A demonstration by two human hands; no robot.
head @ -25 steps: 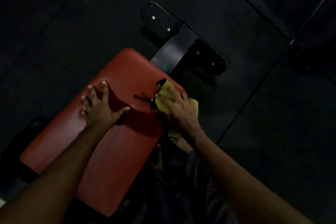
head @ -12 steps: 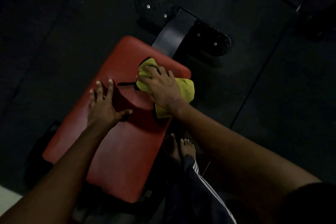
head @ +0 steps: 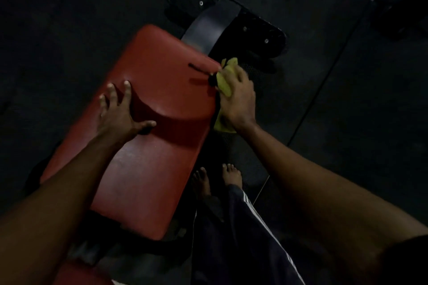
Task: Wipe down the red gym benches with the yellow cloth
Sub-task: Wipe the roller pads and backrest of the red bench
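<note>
Your right grip (head: pixel 236 97) clutches the yellow cloth (head: pixel 226 87) at the red bench (head: pixel 162 90) edge, left grip (head: pixel 118 114) flat, empty: sweep along it next.

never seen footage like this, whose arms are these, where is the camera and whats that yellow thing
No machine here: a person wears one camera on the head, looking down at their own arms. The left hand rests flat, fingers spread, on the red bench pad. The right hand grips the yellow cloth against the pad's right side edge. Beyond the pad is the bench's black metal foot on a dark floor; the person's bare feet stand beside the bench.
</note>
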